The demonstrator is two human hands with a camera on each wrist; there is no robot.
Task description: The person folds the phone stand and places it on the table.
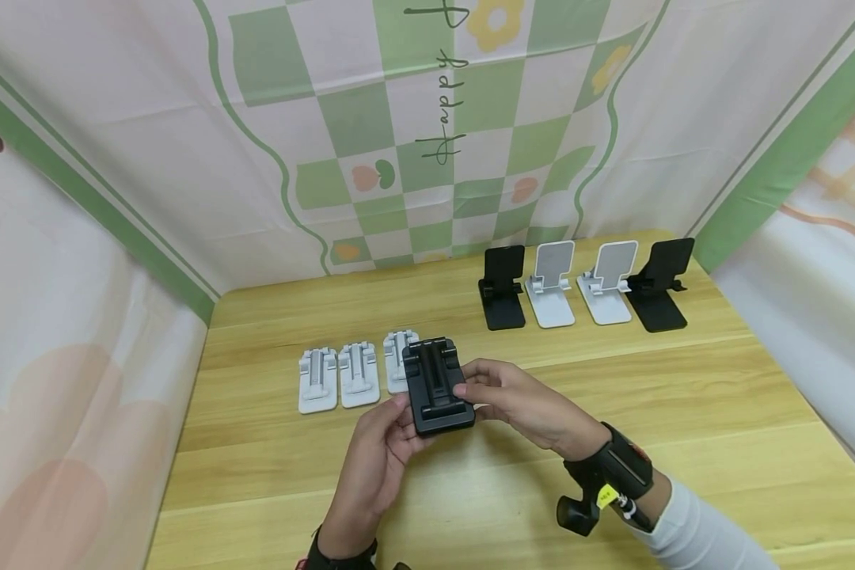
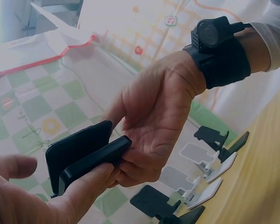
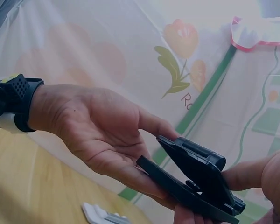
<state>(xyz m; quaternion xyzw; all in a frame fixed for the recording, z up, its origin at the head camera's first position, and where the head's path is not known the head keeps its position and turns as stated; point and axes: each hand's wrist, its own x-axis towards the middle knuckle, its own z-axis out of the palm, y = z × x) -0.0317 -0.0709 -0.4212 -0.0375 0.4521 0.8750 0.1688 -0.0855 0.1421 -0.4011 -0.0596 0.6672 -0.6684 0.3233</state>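
A folding black phone stand [image 1: 438, 388] is held above the table between both hands. Its two plates stand slightly apart at an angle, as the black phone stand [image 2: 86, 156] shows in the left wrist view. My left hand [image 1: 388, 443] grips its lower left side, thumb at the edge and fingers underneath. On the other side my right hand [image 1: 520, 400] pinches it, with the thumb on top; some fingers are hidden. Just behind it lies a folded white phone stand [image 1: 395, 360], partly covered. Two more folded white stands [image 1: 338, 376] lie to its left.
At the back right stand two unfolded black stands [image 1: 502, 305] and two unfolded white stands [image 1: 552, 305] in a row. The wooden table [image 1: 256, 483] meets a patterned cloth backdrop [image 1: 413, 158], with more cloth at both sides.
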